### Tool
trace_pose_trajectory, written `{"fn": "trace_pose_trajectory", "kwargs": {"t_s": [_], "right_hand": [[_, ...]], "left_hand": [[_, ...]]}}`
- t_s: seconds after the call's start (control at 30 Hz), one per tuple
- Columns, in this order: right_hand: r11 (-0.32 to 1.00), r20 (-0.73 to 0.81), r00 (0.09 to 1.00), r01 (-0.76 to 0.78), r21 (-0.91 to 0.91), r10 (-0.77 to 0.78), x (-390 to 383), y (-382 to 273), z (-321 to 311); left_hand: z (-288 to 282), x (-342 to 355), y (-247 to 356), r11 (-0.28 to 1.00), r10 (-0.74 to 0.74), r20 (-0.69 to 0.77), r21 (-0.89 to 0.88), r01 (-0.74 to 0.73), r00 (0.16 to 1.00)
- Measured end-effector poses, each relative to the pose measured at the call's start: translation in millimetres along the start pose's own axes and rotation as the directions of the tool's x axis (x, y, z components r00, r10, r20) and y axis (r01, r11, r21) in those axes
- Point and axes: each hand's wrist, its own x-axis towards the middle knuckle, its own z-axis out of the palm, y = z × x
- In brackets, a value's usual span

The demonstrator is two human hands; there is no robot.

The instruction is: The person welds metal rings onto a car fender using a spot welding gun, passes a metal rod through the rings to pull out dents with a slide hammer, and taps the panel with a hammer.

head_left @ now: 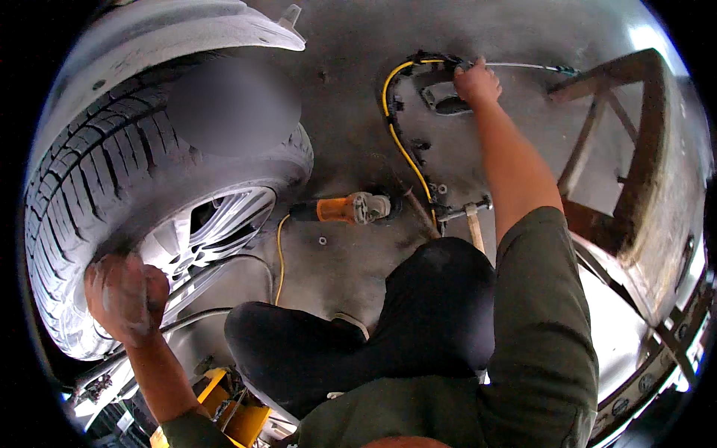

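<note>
My right hand (479, 84) reaches far out to the floor. Its fingers are closed around a black part of a cable bundle (388, 101) with a yellow line along it; the hand covers the gripped spot. A thin silver rod (523, 65) runs right from that hand, and a flat dark metal piece (441, 98) lies just beside it. At the left, my left hand (128, 297) is curled into a fist by the sidewall of a car tire (97, 179) on a silver wheel rim (231, 216). Whether that fist holds anything is hidden.
An orange angle grinder (336, 209) lies on the floor, its yellow cord (280, 257) trailing toward me. By my right knee is a hammer (473, 221) with a wooden handle. A wooden stool (644, 157) stands at the right, a yellow box (243, 418) at lower left.
</note>
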Motion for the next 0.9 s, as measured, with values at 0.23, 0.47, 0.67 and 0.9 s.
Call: {"fn": "trace_pose_trajectory", "kwargs": {"t_s": [0.23, 0.47, 0.67, 0.9], "right_hand": [[0.983, 0.131, 0.991, -0.020, 0.181, -0.004, 5, -5, 11], [0.995, 0.465, 0.880, 0.091, 0.036, -0.098, 17, -4, 28], [0.999, 0.030, 0.999, 0.022, 0.047, -0.023, 65, 16, 28], [0.963, 0.156, 0.957, -0.259, 0.070, 0.246, 87, 39, 45]], "left_hand": [[0, 1, 3, 0.994, 0.071, -0.021, -0.082, -0.073, 0.997], [-7, 11, 5, 0.995, 0.081, 0.008, -0.051, -0.081, 0.997], [-10, 23, 8, 0.995, 0.076, 0.084, -0.072, -0.070, 0.994], [-6, 28, 15, 0.997, 0.033, 0.086, -0.077, -0.026, 0.996]]}}
